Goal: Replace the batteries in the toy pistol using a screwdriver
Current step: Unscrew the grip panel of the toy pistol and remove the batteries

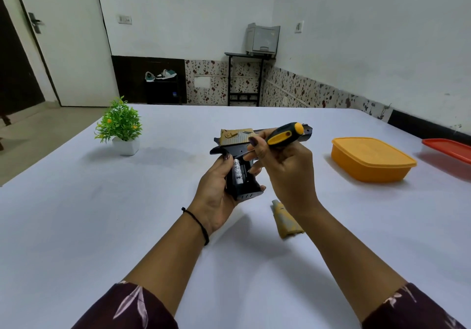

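My left hand [216, 196] grips the black grip of the toy pistol [238, 138], which has a tan slide and is held above the white table. The grip's side is uncovered and a white battery [237, 171] lies in the compartment. My right hand [285, 170] holds a black and yellow screwdriver [284, 134], its shaft slanting down-left toward the pistol's frame just above the battery. The tan battery cover [288, 222] lies on the table below my right wrist.
An orange lidded box [372, 159] stands to the right, with a red lid [448, 148] at the right edge. A small potted plant [121, 127] stands at the far left of the white table [102, 226].
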